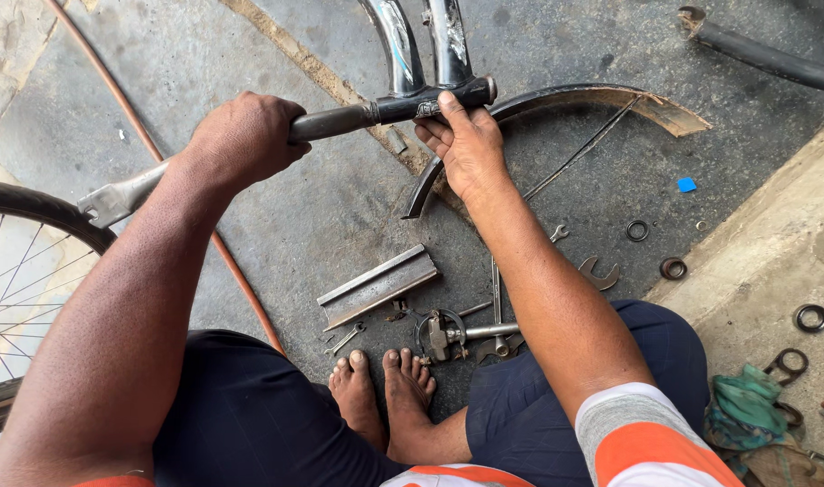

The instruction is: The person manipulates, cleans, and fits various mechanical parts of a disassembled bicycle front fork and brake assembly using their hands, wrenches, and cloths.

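Note:
My left hand (pixel 245 137) is wrapped around the grey handle of a long wrench-like tool (pixel 123 194), whose open-jawed end sticks out to the left. The tool's dark far end (pixel 443 99) sits on the bottom of a chrome bicycle fork (pixel 421 41). My right hand (pixel 466 144) rests its fingers on that dark end where it meets the fork. A curved black mudguard (pixel 565 99) lies on the concrete just behind my right hand.
A bicycle wheel (pixel 24 271) stands at the left, an orange hose (pixel 240 280) runs across the floor. Near my bare feet (pixel 385 397) lie a metal plate (pixel 376 287), a spanner (pixel 599 273), an axle part (pixel 448 334) and rings (pixel 673 268). A cloth (pixel 745 410) lies on the raised slab at right.

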